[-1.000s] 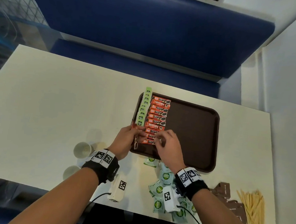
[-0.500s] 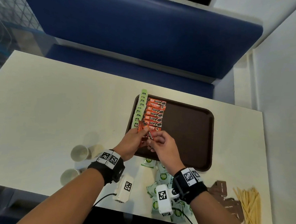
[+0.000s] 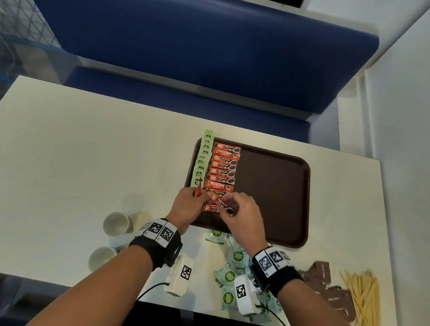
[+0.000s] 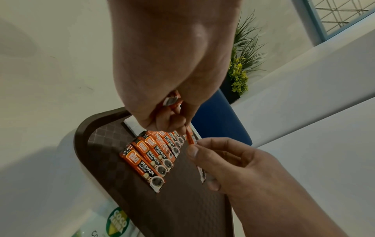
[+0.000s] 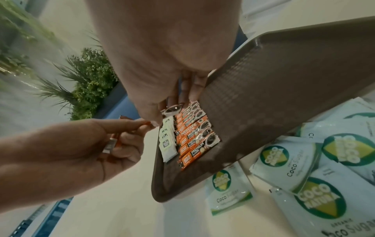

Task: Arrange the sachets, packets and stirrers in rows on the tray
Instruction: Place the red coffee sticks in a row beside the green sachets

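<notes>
Brown tray [image 3: 270, 191]: coffee sachet row [image 3: 223, 168] hugs left rim, right half bare. Left hand [image 3: 188, 206] grips spare sachets [image 3: 197, 189]; right hand [image 3: 241, 214] pinches one coffee sachet [image 3: 221, 202] above near rim.

On the tray [image 3: 277, 192], the coffee sachets [image 3: 223, 172] lie right of the tea sachets [image 3: 202, 159].

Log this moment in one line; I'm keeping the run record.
step: filling coffee row | left hand: grips spare coffee sachets | right hand: pinches one coffee sachet over tray | sugar packets, stirrers: on table
</notes>
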Demonstrator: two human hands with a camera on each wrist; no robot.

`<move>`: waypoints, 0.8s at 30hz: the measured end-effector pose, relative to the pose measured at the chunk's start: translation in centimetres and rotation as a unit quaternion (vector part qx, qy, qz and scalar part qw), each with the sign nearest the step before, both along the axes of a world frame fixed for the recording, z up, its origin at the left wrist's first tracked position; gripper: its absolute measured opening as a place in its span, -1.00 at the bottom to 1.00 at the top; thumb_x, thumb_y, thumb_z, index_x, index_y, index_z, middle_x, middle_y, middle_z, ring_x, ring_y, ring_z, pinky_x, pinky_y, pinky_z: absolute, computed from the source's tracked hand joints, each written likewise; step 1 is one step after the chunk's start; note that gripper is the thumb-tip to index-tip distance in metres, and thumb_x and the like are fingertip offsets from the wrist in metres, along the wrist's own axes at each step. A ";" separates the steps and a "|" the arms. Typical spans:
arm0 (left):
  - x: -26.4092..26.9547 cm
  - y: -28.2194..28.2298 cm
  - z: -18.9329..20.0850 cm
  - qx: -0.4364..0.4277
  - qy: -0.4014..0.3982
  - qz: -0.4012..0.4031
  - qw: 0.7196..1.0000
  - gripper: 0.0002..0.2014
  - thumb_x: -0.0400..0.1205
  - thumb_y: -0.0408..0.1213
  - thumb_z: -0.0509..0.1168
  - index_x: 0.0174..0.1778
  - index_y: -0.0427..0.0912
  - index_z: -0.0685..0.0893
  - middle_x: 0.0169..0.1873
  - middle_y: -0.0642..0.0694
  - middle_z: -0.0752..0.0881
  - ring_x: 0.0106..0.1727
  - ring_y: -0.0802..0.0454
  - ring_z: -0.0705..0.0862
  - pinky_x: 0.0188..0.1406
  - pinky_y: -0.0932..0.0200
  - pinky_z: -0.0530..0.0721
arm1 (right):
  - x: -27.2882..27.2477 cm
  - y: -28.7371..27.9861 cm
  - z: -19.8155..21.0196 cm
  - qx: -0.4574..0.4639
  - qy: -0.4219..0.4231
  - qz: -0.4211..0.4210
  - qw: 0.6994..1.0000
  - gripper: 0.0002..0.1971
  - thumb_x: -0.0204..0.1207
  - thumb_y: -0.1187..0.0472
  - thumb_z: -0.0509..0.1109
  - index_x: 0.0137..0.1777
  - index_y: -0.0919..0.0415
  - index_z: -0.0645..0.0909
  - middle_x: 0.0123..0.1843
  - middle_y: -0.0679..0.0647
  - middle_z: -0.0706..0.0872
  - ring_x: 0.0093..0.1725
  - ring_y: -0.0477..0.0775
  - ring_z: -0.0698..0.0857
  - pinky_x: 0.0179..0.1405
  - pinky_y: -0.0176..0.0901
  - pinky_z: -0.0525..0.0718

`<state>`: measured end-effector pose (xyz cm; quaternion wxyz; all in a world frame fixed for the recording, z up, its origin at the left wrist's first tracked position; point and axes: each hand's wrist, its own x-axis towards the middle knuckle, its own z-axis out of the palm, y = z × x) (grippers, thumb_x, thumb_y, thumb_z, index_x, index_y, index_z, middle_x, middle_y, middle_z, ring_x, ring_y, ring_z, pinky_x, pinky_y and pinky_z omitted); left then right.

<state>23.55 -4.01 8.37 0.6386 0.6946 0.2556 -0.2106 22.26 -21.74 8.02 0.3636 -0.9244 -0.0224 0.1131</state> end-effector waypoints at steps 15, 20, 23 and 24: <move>-2.4 3.7 -2.1 0.101 0.063 0.015 0.993 -0.78 0.76 -0.27 0.42 -0.22 -0.15 0.82 -0.40 0.05 0.74 -0.31 0.10 0.64 -0.19 0.17 0.56 | -1.3 1.8 -6.2 -0.240 -0.028 0.106 0.965 -0.68 0.60 -0.03 0.50 0.33 -0.08 0.70 0.30 -0.06 0.64 0.27 0.08 0.49 0.29 0.08 0.56; -2.5 3.8 -2.0 0.115 0.059 0.008 0.992 -0.81 0.76 -0.26 0.43 -0.17 -0.15 0.83 -0.36 0.04 0.76 -0.31 0.11 0.65 -0.22 0.18 0.57 | -1.1 1.8 -6.2 -0.244 -0.009 0.101 0.964 -0.65 0.59 -0.04 0.51 0.35 -0.10 0.67 0.31 -0.06 0.63 0.30 0.09 0.48 0.34 0.09 0.55; -2.4 3.3 -1.9 0.141 0.049 -0.031 0.988 -0.82 0.75 -0.27 0.42 -0.17 -0.16 0.81 -0.25 -0.02 0.82 -0.20 0.05 0.72 -0.24 0.20 0.59 | -1.1 1.6 -5.9 -0.233 -0.003 0.091 0.968 -0.65 0.58 -0.06 0.52 0.35 -0.11 0.66 0.31 -0.09 0.63 0.31 0.07 0.48 0.35 0.07 0.54; -2.4 3.1 -1.9 0.148 0.047 -0.055 0.986 -0.84 0.75 -0.28 0.42 -0.13 -0.17 0.83 -0.17 -0.05 0.85 -0.11 0.01 0.77 -0.21 0.23 0.61 | -1.1 1.5 -5.8 -0.228 -0.004 0.083 0.970 -0.66 0.59 -0.06 0.50 0.35 -0.11 0.66 0.30 -0.10 0.63 0.30 0.06 0.49 0.34 0.06 0.54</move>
